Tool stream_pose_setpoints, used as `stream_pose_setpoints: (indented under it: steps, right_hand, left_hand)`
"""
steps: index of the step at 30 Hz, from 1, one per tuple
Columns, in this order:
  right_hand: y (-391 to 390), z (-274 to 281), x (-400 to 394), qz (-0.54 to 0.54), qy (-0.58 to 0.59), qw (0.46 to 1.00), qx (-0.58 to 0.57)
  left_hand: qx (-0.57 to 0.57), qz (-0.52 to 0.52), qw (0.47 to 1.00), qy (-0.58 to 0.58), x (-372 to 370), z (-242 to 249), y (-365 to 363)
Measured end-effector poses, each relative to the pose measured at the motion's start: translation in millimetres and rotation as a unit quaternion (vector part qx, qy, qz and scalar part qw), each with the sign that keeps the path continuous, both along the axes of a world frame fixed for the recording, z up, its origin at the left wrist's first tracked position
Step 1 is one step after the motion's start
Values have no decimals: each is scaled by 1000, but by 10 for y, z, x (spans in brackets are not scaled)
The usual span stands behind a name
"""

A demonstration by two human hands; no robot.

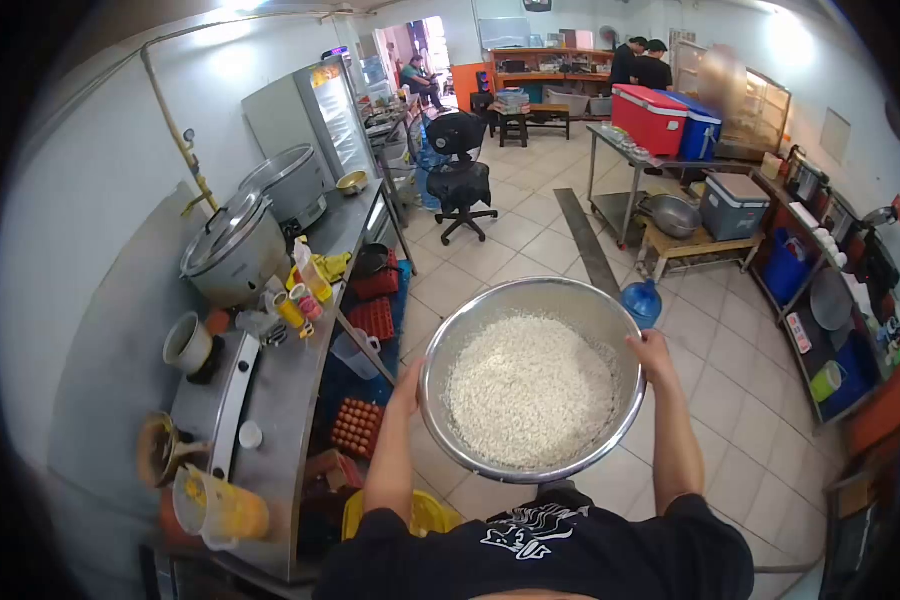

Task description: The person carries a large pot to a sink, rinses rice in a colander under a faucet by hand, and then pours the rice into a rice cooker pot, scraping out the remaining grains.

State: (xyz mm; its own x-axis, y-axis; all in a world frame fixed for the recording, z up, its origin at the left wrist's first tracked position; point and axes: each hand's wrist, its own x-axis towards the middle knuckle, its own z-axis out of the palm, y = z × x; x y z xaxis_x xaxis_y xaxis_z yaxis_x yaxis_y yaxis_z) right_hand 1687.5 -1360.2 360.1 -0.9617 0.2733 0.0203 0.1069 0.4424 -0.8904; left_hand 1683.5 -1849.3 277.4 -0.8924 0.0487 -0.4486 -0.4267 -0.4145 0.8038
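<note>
A large stainless steel mixing bowl (440, 440) is held up in front of my body, its rim tilted so that the inside faces me. White grains that look like rice (530, 390) fill much of it. My left hand (407, 388) grips the rim on the left, with most of its fingers hidden behind the wall. On the opposite side my right hand (653, 355) is closed round the rim, thumb at the edge. Below the bowl, the floor and my dark shirt show.
Along the left runs a steel counter (280, 440) with large rice cookers (232, 250) and a plastic pitcher (218, 508). Egg trays (357, 428) sit under it. An office chair (460, 190), a water jug (641, 303) and a low wooden table (695, 248) stand ahead. People are farther back.
</note>
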Motion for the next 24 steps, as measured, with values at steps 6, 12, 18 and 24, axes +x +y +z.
stream_pose_setpoints:
  steps: [6, 12, 18, 24]
  right_hand:
    - [-330, 325, -2028, 114, -126, 983, -72]
    - [-736, 60, -4547, 193, -70, 978, -36]
    - [-2081, 1194, -6036, 296, -105, 930, -190]
    - [-2885, 2014, -7550, 337, -45, 931, -132]
  left_hand:
    - [-240, -76, 967, -34, -1653, 233, -340]
    - [-437, -27, 887, 148, -3255, -379, -1288]
    - [-277, -80, 956, 50, -4313, 1088, -2242]
    - [-205, 76, 972, 83, -5472, 2227, -2828]
